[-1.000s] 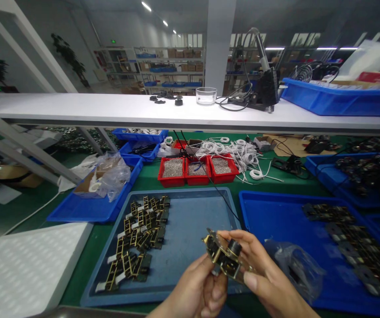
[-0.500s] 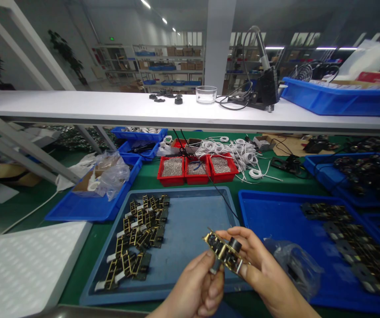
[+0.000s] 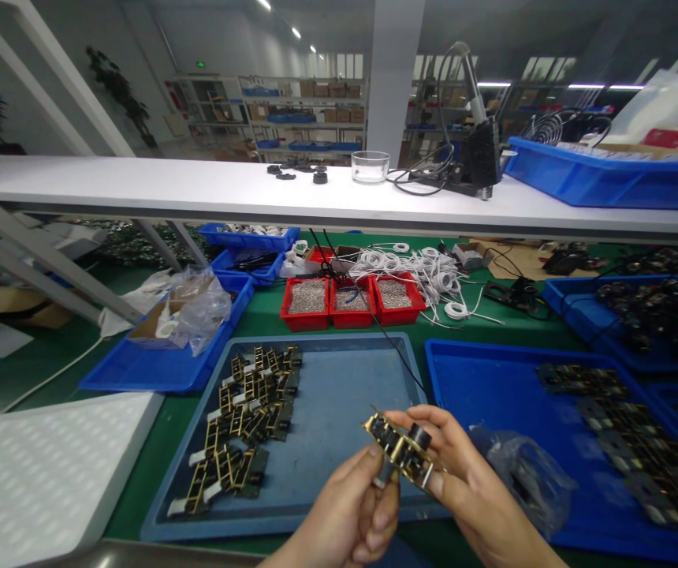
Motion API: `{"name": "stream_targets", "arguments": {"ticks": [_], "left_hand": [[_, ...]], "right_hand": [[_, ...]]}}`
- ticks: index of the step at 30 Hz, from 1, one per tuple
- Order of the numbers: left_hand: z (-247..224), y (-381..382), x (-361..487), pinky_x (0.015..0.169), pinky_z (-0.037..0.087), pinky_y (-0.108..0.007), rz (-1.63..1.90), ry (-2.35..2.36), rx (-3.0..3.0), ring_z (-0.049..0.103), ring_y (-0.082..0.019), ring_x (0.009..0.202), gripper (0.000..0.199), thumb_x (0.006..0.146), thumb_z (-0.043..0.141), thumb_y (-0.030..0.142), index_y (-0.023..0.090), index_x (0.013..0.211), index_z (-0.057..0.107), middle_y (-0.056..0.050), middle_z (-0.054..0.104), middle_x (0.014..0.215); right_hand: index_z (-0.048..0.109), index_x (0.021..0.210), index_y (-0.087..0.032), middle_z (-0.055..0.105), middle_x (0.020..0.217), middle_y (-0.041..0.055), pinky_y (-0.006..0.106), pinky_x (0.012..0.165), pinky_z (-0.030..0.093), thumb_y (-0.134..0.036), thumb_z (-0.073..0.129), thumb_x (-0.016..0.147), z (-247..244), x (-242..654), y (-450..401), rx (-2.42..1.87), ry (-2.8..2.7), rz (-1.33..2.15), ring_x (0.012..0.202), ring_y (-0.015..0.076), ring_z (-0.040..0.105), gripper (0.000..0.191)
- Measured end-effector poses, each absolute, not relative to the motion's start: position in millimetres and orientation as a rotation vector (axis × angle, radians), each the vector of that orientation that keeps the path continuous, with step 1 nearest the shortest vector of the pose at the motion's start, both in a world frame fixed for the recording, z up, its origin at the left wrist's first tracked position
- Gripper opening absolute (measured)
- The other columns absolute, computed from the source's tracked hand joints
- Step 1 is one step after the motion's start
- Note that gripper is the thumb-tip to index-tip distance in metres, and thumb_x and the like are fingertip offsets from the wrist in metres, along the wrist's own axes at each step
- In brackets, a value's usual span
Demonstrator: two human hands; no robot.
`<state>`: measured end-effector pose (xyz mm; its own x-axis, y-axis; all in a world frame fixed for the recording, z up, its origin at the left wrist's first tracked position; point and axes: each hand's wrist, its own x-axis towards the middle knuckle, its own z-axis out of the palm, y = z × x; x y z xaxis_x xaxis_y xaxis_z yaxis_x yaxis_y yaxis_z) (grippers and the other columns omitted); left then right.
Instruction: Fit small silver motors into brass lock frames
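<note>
A brass-framed assembly with black parts is held in both hands above the right front part of the grey-blue tray. My left hand pinches its lower left side, near a grey piece underneath. Around its right end are the fingers and thumb of my right hand, beside a round black part on top. Several similar brass and black assemblies with whitish ends lie in the left half of that tray.
Right of the hands, a blue tray holds a plastic bag and rows of assemblies. Red bins of small metal parts and white cables lie behind. A white foam block is at left; a white shelf crosses above.
</note>
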<state>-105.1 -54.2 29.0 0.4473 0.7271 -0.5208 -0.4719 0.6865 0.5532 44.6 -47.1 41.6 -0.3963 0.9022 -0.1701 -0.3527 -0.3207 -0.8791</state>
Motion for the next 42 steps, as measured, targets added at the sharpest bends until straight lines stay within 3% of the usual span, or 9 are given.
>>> {"name": "stream_targets", "arguments": {"ticks": [5,9,19,25,32,42], "left_hand": [[28,-55,-103,0.033,0.007,-0.016,0.804,0.917,0.434,0.022,-0.003,0.035,0.047,0.072,0.06,0.06,0.019,0.088,0.045,0.009,0.04,0.045],[27,-55,-104,0.033,0.007,-0.017,0.838,0.968,0.524,0.022,-0.004,0.036,0.046,0.074,0.056,0.061,0.019,0.089,0.044,0.01,0.039,0.045],[25,-55,-107,0.034,0.012,-0.017,0.832,1.057,0.651,0.023,-0.004,0.036,0.047,0.075,0.052,0.066,0.02,0.082,0.046,0.01,0.038,0.045],[25,-57,-107,0.034,0.011,-0.017,0.832,1.044,0.649,0.02,-0.004,0.037,0.045,0.077,0.051,0.063,0.019,0.08,0.047,0.01,0.036,0.045],[28,-60,-105,0.034,0.011,-0.016,0.85,1.037,0.608,0.023,-0.004,0.038,0.048,0.074,0.054,0.065,0.018,0.081,0.049,0.009,0.037,0.047],[26,-57,-107,0.032,0.008,-0.015,0.831,0.938,0.444,0.019,-0.003,0.035,0.053,0.068,0.062,0.065,0.018,0.087,0.048,0.011,0.037,0.044]], "right_hand": [[0.041,0.121,-0.031,0.048,0.135,0.0053,0.036,0.102,0.031,-0.049,0.061,0.082,43,48,-48,-0.842,-1.107,1.813,0.125,0.0225,0.042,0.048],[0.04,0.119,-0.029,0.047,0.136,0.0096,0.04,0.1,0.034,-0.05,0.061,0.082,45,47,-46,-0.891,-1.124,1.784,0.124,0.0246,0.043,0.048],[0.044,0.108,-0.024,0.057,0.125,0.0084,0.029,0.092,0.041,-0.03,0.071,0.078,47,43,-43,-0.917,-0.979,1.847,0.114,0.0189,0.053,0.04],[0.042,0.104,-0.023,0.064,0.113,0.006,0.029,0.089,0.043,-0.019,0.053,0.088,53,35,-47,-1.044,-1.08,1.68,0.102,0.016,0.059,0.02],[0.043,0.113,-0.021,0.059,0.119,0.0097,0.035,0.089,0.044,-0.018,0.038,0.089,48,36,-54,-1.223,-1.362,1.44,0.096,0.0181,0.059,0.024],[0.042,0.125,-0.026,0.05,0.133,0.0068,0.039,0.102,0.035,-0.019,0.031,0.094,56,48,-57,-1.134,-1.325,1.602,0.122,0.0197,0.044,0.034]]}}
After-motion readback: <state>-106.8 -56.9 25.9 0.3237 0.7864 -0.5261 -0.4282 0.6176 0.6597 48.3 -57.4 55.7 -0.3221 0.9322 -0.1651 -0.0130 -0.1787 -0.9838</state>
